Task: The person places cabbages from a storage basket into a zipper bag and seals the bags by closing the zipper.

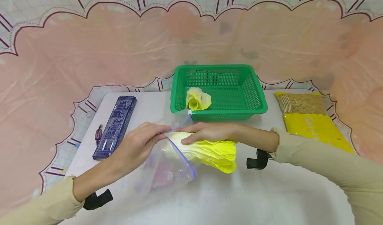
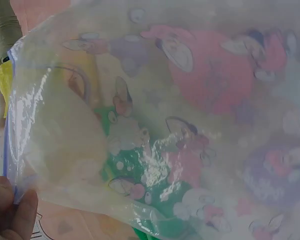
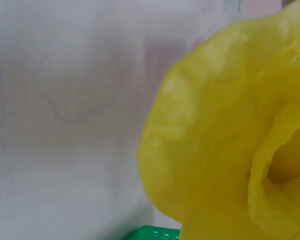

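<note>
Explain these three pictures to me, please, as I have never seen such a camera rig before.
No machine here: a person works with two bare hands. The wide picture comes from a camera on the head; the other two, from one on each wrist. The left hand pinches the edge of a clear printed zip bag; the right hand holds a pale yellow cabbage, its white end inside the bag. On the white table are a green basket with a smaller leafy piece in it, a dark blue packet, a wrapped sweet and a yellow pack.
</note>
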The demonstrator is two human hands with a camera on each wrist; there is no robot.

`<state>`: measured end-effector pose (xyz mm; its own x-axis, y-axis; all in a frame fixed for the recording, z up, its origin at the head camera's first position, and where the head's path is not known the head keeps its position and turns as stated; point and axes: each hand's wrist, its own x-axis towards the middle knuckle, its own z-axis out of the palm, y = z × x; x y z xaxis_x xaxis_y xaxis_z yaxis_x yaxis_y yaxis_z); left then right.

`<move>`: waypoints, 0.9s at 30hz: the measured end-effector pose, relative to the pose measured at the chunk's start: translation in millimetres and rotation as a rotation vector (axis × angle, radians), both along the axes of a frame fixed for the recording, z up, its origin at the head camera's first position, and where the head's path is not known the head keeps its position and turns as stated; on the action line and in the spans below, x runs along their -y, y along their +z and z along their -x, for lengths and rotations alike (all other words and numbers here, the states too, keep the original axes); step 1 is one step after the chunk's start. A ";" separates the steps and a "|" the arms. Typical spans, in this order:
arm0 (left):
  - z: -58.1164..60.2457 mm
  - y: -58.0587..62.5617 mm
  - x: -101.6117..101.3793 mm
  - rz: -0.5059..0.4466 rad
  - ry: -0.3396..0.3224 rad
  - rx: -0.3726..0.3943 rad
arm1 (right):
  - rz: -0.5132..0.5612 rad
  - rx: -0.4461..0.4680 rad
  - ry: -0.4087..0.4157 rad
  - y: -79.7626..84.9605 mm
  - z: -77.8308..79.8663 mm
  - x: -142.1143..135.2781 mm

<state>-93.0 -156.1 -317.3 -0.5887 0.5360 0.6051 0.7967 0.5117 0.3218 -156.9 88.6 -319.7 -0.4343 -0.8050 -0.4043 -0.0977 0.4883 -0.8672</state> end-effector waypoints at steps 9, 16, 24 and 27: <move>-3.7 -0.4 -4.8 0.009 -0.049 -0.013 | -0.027 -0.099 0.001 -4.9 -6.0 16.0; -5.5 0.2 -6.0 0.021 -0.044 0.013 | -0.074 -0.241 0.076 -10.3 -5.7 39.3; -9.9 3.7 -7.0 0.023 -0.063 0.006 | -0.203 -0.222 0.160 -22.3 -7.5 67.0; -12.5 5.7 -5.2 0.035 -0.047 -0.018 | -0.175 -0.230 0.204 -25.8 -8.6 71.3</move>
